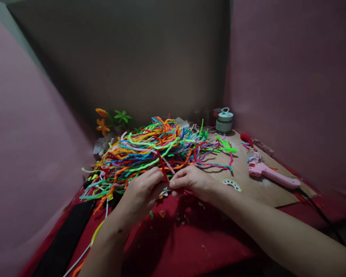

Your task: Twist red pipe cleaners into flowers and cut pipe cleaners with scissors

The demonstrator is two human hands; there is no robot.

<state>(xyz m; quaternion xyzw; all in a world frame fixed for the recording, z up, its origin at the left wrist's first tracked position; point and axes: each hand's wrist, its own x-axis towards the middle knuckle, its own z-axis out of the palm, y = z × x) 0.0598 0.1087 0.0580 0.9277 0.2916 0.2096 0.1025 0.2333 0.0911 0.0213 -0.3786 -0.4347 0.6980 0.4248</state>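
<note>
Fingers [176, 183] of right hand [194, 179]: pinching red stem [162, 166]. Left hand [144, 186]: fingers curled close against stem, exact grip hidden, cannot tell. Stem between hands, above near side of desk [190, 240]. Possible slip or kink from uneven pull. Just behind: heap of fuzzy stems [150, 154], blocking reach forward; possible snagging of red tip. To right: white curved piece [232, 182], pink corded tool [272, 177]; possible drag from cord [315, 207]. Farther: lidded jar [224, 125].

Bare left hand [142, 187]: fingers [156, 176] curled inward. Bare right hand [193, 180] just beside it, fingertips [176, 182] pinched. Bare forearms [256, 223] diverge behind.
</note>
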